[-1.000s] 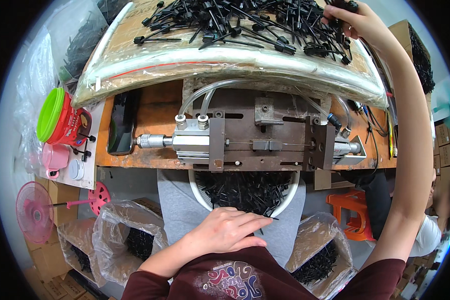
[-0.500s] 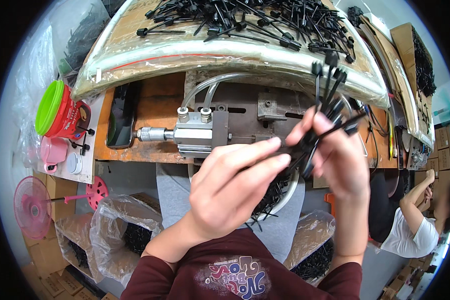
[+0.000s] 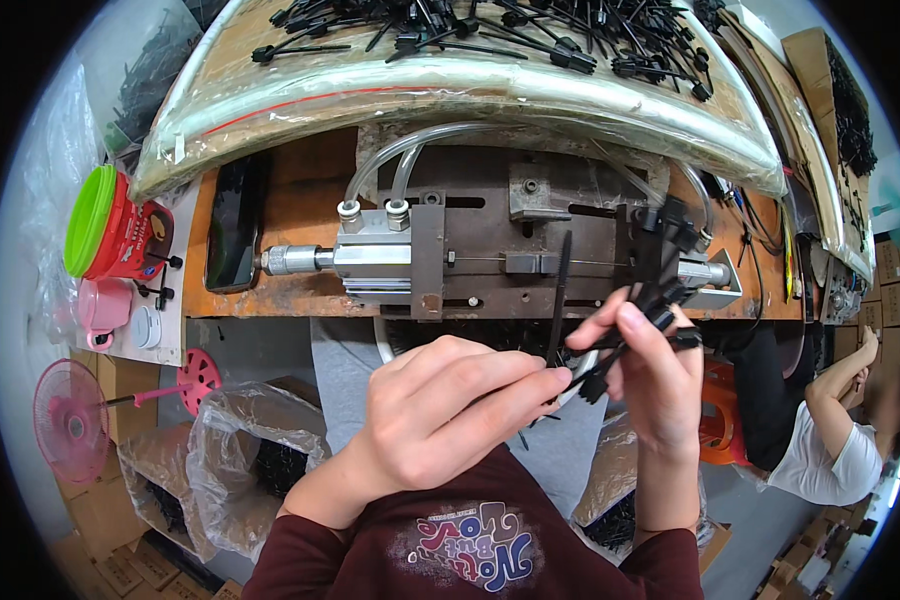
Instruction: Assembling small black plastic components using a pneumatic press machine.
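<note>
My right hand (image 3: 660,385) is closed around a bunch of black plastic parts (image 3: 662,295) with thin stems and knobbed heads, their heads fanned upward and slightly blurred. My left hand (image 3: 450,415) pinches one black plastic part between thumb and fingers, its thin stem (image 3: 562,290) pointing up; its lower end is hidden by the fingers. Both hands are close together above my lap, in front of the bench edge. Behind them a metal fixture (image 3: 490,215) is bolted to the bench, with an air cylinder (image 3: 375,255) on its left and a small block (image 3: 530,264) in its middle.
A wrapped cardboard tray (image 3: 300,75) heaped with black parts (image 3: 570,50) overhangs the bench. At left are a red and green bucket (image 3: 120,225), a pink cup (image 3: 103,305) and a pink fan (image 3: 73,420). Plastic-lined boxes (image 3: 235,440) flank my legs. Another person (image 3: 820,440) sits at right.
Both hands have come down toward my lap, uncovering the fixture's middle. One part's stem now stands up from my left fingers, apart from the bunch in my right hand.
</note>
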Demonstrator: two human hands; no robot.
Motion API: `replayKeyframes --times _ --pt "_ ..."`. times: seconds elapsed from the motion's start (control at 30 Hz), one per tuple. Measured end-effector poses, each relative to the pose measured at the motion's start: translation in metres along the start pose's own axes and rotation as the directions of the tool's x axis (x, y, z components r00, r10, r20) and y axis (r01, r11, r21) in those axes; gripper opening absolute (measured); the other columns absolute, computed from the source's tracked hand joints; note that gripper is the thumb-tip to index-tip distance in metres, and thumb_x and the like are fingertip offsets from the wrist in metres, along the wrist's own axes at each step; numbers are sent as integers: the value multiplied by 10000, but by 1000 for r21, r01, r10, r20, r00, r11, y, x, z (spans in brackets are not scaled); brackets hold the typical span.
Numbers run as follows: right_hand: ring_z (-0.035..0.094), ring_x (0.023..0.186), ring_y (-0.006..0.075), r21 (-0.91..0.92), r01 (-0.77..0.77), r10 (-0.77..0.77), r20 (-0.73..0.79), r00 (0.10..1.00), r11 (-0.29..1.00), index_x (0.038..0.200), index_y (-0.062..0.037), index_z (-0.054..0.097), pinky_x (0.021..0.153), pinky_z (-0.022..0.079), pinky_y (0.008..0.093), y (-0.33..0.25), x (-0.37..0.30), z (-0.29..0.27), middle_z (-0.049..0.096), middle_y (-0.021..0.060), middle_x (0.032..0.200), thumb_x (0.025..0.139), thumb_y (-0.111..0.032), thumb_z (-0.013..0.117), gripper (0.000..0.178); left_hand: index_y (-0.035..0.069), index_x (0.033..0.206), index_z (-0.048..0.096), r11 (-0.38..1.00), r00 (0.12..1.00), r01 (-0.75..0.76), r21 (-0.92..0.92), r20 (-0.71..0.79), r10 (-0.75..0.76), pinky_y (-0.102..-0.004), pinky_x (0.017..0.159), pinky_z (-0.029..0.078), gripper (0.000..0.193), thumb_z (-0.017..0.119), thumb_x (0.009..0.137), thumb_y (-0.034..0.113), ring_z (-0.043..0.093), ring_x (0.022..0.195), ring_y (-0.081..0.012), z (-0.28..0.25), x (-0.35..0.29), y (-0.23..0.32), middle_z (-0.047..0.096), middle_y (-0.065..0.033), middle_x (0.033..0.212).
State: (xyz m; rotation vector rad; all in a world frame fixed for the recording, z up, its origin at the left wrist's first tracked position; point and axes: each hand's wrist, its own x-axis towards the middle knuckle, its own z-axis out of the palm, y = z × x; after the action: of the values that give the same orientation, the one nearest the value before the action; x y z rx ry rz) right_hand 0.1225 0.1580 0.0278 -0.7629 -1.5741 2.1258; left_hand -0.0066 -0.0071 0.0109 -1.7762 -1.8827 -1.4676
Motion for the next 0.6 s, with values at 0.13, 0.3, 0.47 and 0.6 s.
replayKeyframes --times 0.13,0.3,0.47,0.6 --pt "520 533 69 -205 77 -93 -70 993 976 990 33 646 483 404 201 -5 -13 -9 722 154 866 951 -145 598 188 28 1036 721 987 991 90 137 86 -102 -342 762 554 359 805 688 54 668 933 -259 16 -1 -5 683 -102 1146" --pt "564 597 63 -411 186 -256 -121 959 892 995 31 651 528 422 193 -12 -21 -9 733 110 866 922 -73 635 128 -1 1008 692 958 989 37 284 128 -76 -337 753 543 279 758 751 84 676 841 -230 41 -8 -19 652 -127 1266" --pt "666 788 162 -662 359 -484 -6 875 658 1003 52 641 664 491 254 -6 -24 -26 726 143 925 868 26 640 138 27 988 699 952 981 93 292 136 -137 -299 670 522 236 753 769 98 659 706 -206 39 1 -18 659 -112 1265" --pt "661 790 231 -758 533 -646 199 737 375 997 47 653 729 506 307 -9 -18 -31 721 166 956 795 43 636 203 47 988 710 945 972 119 304 158 -174 -280 641 513 235 760 766 109 657 677 -186 39 -1 -18 666 -94 1258"
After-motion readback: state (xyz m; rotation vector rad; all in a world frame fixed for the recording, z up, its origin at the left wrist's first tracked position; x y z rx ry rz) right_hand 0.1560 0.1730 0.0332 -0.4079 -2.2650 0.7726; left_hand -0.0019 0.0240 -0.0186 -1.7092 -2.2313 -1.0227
